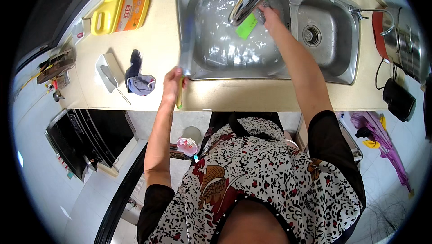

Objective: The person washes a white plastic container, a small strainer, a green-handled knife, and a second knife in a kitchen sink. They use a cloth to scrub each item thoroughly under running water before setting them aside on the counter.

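Note:
My left hand (172, 83) grips the yellow-green handle (180, 95) of a knife at the counter's front edge. The knife's blade (188, 44) is blurred and points away from me, over the left rim of the large steel sink basin (236, 74). Over this basin, which holds water, my right hand (270, 17) closes around a grey scourer (259, 15), probably steel wool. Just beside the scourer is a flat bright green piece (247, 26); whether my fingers also hold it cannot be told. The chrome faucet spout (251, 1) hides part of both.
Left of the sink are a crumpled grey cloth (141, 84), a white container (109, 73) with a metal utensil across it, and a yellow jug (119, 11). To the right are a smaller basin (322, 34), a pot (405, 38) and a black object (399, 99). A bin (189, 141) stands below.

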`<move>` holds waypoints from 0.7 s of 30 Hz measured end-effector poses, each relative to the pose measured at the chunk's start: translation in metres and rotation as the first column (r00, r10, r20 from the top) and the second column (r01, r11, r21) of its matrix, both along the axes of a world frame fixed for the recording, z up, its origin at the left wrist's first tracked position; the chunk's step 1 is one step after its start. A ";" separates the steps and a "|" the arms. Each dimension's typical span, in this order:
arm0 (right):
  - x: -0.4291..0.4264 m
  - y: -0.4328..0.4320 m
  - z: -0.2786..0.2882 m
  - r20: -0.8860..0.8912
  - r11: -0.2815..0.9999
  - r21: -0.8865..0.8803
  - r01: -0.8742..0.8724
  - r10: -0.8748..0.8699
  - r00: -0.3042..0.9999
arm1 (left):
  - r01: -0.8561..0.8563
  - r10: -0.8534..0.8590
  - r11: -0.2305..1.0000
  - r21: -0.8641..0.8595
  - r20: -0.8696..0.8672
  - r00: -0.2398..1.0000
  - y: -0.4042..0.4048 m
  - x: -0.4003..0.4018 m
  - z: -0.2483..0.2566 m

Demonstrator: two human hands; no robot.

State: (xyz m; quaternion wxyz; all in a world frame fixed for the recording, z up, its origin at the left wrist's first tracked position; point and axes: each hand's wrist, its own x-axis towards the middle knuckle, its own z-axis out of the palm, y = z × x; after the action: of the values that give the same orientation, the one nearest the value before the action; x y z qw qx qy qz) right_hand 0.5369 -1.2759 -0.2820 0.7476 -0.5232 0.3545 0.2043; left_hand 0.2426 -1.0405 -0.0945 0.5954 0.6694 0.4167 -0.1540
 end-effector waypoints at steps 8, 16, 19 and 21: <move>-0.048 0.030 0.039 -0.053 0.956 0.129 -0.263 0.271 0.961 | 0.189 -0.240 0.465 0.865 -0.083 0.967 0.068 -0.048 -0.052; -0.050 0.037 0.070 0.192 0.765 0.002 -0.644 0.631 0.751 | 0.061 -0.432 0.406 0.912 0.133 0.892 0.004 0.031 0.001; -0.055 0.048 0.092 0.279 0.606 -0.231 -0.762 0.791 0.545 | 0.194 -0.313 0.835 0.515 0.155 0.937 -0.043 0.065 -0.039; -0.060 0.051 0.099 0.316 0.578 -0.236 -0.781 0.806 0.501 | 0.259 -0.259 0.965 0.048 -0.020 0.966 -0.060 0.092 -0.064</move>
State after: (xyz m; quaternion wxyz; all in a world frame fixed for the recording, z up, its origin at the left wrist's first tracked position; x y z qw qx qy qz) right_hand 0.4766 -1.2246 -0.1830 0.6077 -0.6794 -0.0755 0.4043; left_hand 0.3343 -1.1002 -0.1582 0.5506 0.7317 0.3334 -0.2245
